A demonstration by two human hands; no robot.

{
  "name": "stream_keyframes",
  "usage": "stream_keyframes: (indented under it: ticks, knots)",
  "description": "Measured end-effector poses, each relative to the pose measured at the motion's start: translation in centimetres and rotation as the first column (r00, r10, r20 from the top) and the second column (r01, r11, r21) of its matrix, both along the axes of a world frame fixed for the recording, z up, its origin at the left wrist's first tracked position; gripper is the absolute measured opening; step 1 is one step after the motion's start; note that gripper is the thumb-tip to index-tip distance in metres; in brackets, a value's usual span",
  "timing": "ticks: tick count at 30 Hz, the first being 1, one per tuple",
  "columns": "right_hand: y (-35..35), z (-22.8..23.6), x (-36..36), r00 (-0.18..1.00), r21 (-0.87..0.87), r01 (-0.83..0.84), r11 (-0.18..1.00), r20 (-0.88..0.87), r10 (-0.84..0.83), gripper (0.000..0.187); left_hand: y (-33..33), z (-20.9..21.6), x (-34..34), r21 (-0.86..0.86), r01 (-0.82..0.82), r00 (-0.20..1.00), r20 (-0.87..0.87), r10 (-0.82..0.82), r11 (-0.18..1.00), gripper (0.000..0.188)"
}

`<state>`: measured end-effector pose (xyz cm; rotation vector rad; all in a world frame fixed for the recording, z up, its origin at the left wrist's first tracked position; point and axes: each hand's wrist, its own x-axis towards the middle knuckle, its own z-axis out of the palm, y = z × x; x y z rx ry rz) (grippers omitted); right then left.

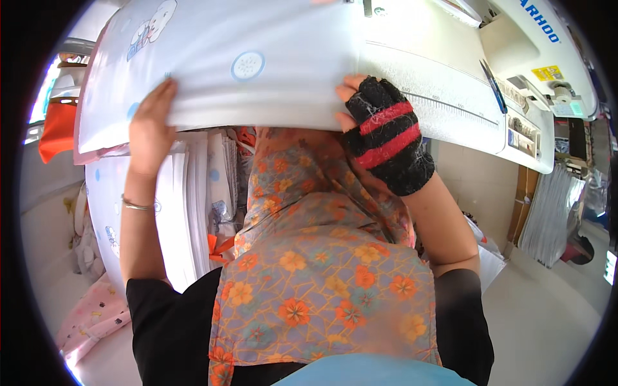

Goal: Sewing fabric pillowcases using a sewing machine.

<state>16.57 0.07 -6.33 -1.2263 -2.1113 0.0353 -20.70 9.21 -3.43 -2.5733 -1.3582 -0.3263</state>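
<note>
My left hand (153,125): fingers extended, laid on pale printed cloth (206,83), likely steadying it. Cloth spread over counter (418,58), reaching front edge. My gloved right hand (386,135): at cloth's right side, fingers bent; cannot tell if pinching.

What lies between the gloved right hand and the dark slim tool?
In the head view, white tabletop with a printed ruler scale lies between the right hand and slim tool.

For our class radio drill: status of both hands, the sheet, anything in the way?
Left hand open on white printed sheet. Gloved right hand near sheet's right edge, grip unclear. Slim dark tool rightward, off sheet.
</note>
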Motion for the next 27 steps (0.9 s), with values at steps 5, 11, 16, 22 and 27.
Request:
stream_keyframes:
  ticks: [5,11,16,22,27]
  knots:
    - [2.0,-0.5,0.5,1.0,0.05,0.006,0.999,0.018,-0.007,0.039,3.9,0.8,-3.7,-0.065,0.0,1.0,0.017,0.002,0.998,0.06]
    - [4.3,0.3,1.0,0.991,0.026,0.065,0.998,0.112,-0.068,0.042,8.2,-0.3,-4.1,0.043,0.028,0.999,-0.04,-0.026,0.999,0.057]
    - [6.6,0.4,1.6,0.977,0.027,0.08,0.996,0.198,-0.083,0.046,11.2,-0.9,-3.9,0.11,0.04,0.996,-0.085,-0.03,0.993,0.055]
    - [9.1,0.0,1.7,0.972,0.03,0.112,0.993,0.205,-0.116,0.052,15.3,-1.2,-4.0,0.165,0.041,0.99,-0.143,-0.017,0.986,0.053]
    - [9.3,-0.1,1.9,0.962,0.064,0.088,0.994,0.253,-0.101,0.055,15.9,-1.3,-3.7,0.178,0.022,0.981,-0.191,0.013,0.984,0.049]
